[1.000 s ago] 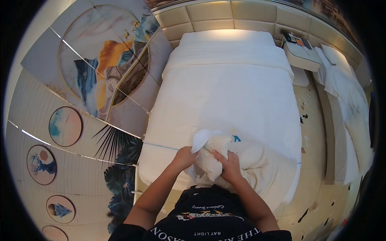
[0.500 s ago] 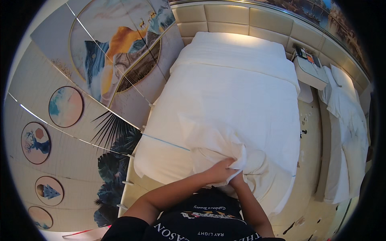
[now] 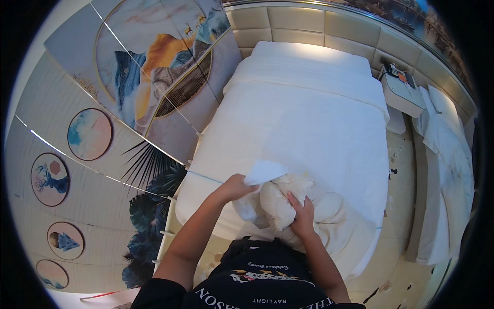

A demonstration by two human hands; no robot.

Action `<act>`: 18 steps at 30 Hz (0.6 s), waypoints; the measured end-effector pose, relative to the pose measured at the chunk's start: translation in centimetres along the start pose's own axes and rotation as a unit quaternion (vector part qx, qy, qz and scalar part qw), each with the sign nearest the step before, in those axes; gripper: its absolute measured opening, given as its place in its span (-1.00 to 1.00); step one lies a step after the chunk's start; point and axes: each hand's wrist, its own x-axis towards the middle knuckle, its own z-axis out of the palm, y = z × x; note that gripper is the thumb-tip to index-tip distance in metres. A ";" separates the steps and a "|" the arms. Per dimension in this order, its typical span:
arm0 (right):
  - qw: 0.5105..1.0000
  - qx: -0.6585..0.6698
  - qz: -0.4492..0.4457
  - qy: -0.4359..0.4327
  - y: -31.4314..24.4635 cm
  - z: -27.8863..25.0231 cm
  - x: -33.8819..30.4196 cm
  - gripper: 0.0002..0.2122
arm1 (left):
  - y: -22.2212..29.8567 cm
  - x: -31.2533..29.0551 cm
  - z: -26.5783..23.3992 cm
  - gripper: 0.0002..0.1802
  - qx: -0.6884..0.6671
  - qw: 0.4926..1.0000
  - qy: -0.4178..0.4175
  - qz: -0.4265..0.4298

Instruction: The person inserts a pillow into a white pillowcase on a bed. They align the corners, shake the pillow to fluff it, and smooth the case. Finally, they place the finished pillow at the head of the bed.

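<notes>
A white cloth cover [image 3: 265, 172] rises in a pointed fold near the foot of the bed, its edge pinched in my left hand [image 3: 236, 187], whose fingers are closed. Beside it a cream duvet [image 3: 278, 203] lies bunched up. My right hand [image 3: 302, 215] grips the duvet from its right side, thumb and forefinger showing on top and the other fingers hidden. More cream bedding spills to the right of that hand, toward the bed's near right corner. Smooth white bedding [image 3: 309, 123] covers the bed beyond both hands.
A padded headboard [image 3: 298, 23] runs behind the bed. At the right stand a white nightstand [image 3: 400, 92] and a second bed [image 3: 445, 170] with rumpled white bedding. Decorated wall panels [image 3: 149, 77] are close on the left. Dark marks spot the floor [image 3: 399, 195] between the beds.
My hands were together at the bundle and are now apart. The left has moved left and away from me with the cover's edge; more of the cream duvet is exposed.
</notes>
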 end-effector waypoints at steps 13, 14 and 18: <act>0.984 -0.061 -0.138 -0.094 0.9 -1.2 -2.6 -0.49 | 9.0 -0.7 9.0 -0.62 -0.078 0.982 -0.096 0.143; 0.984 -0.058 -0.136 -0.100 1.4 -1.0 -3.0 -0.52 | 9.1 -1.0 9.4 -0.62 -0.104 0.966 -0.143 0.188; 0.993 0.075 -0.013 -0.090 3.9 1.9 -4.1 -0.56 | 9.3 -2.0 13.0 -0.63 -0.135 0.931 -0.193 0.279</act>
